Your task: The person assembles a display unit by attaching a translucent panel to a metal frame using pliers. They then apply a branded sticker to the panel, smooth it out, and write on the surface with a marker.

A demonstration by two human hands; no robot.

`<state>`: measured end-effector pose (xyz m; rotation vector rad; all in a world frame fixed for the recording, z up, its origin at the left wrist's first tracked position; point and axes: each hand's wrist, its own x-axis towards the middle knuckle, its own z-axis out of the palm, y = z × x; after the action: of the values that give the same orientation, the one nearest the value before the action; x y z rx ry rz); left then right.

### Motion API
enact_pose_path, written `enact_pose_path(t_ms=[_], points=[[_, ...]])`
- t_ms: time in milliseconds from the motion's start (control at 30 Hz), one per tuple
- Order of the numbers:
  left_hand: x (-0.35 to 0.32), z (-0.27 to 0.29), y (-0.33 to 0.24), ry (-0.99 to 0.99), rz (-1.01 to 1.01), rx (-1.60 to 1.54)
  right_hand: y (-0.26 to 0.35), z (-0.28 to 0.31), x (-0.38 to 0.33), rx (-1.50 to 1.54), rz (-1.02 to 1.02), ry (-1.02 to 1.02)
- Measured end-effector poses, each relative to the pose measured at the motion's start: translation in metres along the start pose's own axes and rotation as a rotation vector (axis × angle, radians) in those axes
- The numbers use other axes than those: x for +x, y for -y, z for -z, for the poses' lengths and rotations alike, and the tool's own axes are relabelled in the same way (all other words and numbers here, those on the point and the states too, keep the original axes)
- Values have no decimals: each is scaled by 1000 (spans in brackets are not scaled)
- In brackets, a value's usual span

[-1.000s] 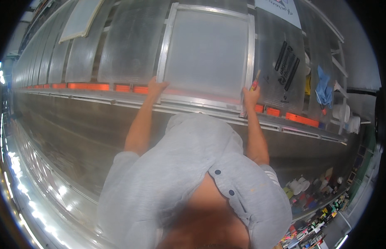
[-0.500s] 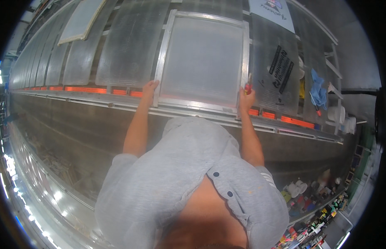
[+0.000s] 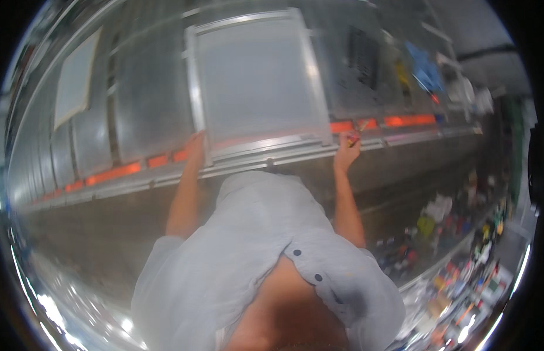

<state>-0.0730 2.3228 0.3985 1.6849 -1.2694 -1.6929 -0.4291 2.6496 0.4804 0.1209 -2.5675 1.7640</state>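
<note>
A big rectangular framed screen — pale grey mesh in a silver metal frame — stands against the ribbed metal wall, its lower edge on a long metal ledge that runs across the view. The left hand is closed around the frame's lower left corner, fingers wrapped on the rail. The right hand is at the lower right corner, touching the frame's bottom edge; something small and red shows at its fingers, but blur keeps me from saying what it is or how tightly that hand is closed.

Along the ledge runs an orange strip, broken into segments and partly hidden behind the screen. Higher up to the left a second, smaller pale panel leans on the wall. To the right of the screen hangs a dark rectangular sheet with black bars, and beyond it a blue cloth-like shape — both smeared by motion.

The person's light grey shirt fills the lower middle and blocks whatever lies below the ledge there. At the lower right, a worktop carries a scatter of small coloured items — reds, greens, yellows — too small and bent by the lens to name. The left rim is only glare and streaks.
</note>
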Motion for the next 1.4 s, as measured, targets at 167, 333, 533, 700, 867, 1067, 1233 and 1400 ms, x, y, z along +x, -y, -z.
enact_pose_path(t_ms=[167, 333, 533, 700, 867, 1067, 1233, 1400], points=[[5, 20, -13, -21, -48, 314, -4, 45, -51, 241, -236, -202], [24, 29, -8, 64, -144, 369, -20, 87, -78, 281, -438, -340], [-7, 2, -18, -224, -310, 606, 1, 96, 29, 379, -378, -249], [-61, -37, -36, -862, -588, 735, -10, 78, 165, 561, -442, -86], [-127, -35, 4, -1158, -287, 817, -60, 72, 298, 399, -574, -78], [-223, -44, 118, -798, 18, 789, -152, 100, 446, -386, -519, -181], [-297, -71, 197, -200, 518, 131, -111, 84, 465, -966, -497, -272], [-326, -111, 172, -140, 522, 313, -112, 90, 444, -1062, -145, -370]])
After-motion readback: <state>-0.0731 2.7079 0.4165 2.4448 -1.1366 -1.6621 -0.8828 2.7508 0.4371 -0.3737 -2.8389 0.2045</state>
